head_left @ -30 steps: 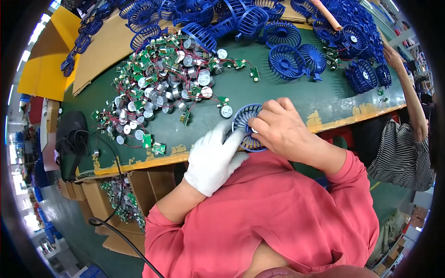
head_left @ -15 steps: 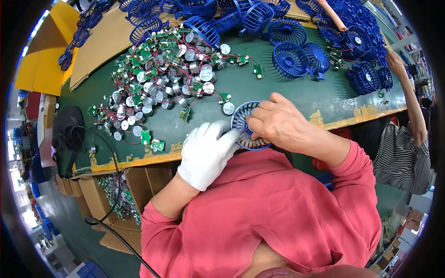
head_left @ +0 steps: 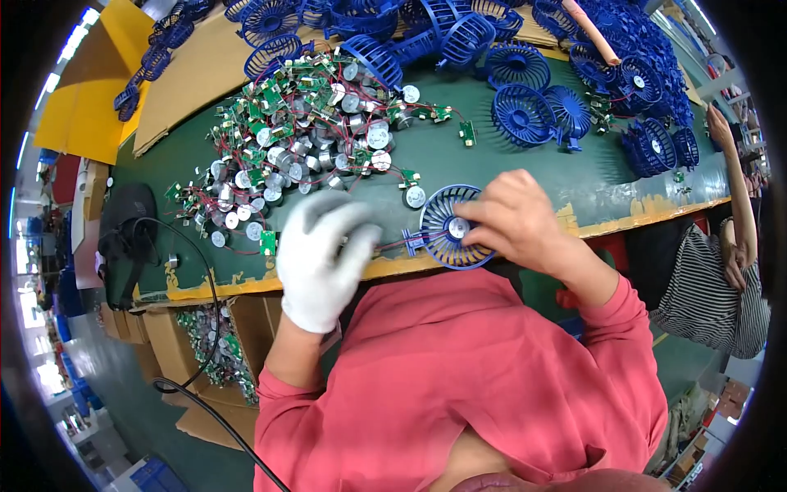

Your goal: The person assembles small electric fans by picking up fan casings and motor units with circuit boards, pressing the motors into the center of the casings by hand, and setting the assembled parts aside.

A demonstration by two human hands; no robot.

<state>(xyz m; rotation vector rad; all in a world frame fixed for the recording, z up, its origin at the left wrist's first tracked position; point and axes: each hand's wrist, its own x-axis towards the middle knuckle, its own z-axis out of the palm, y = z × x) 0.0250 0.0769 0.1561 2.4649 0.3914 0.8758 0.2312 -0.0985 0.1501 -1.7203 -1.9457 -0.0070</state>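
A round blue plastic fan housing is at the table's front edge, with a silver motor seated at its centre. My bare right hand grips the housing from the right, thumb and fingers at the motor. Red wires run left from the motor over the housing's small bracket. My left hand, in a white glove, is left of the housing and apart from its rim. Its fingers are curled and blurred; whether they hold the wire ends cannot be made out.
A heap of motors with green circuit boards covers the table's left middle. Blue fan housings lie at the back and right. A black bag and cable are at left. At far right is another person's arm.
My left hand has let go of the housing and moved left. The housing has turned, so its motor, wires and bracket now show. My right hand stays at its right side.
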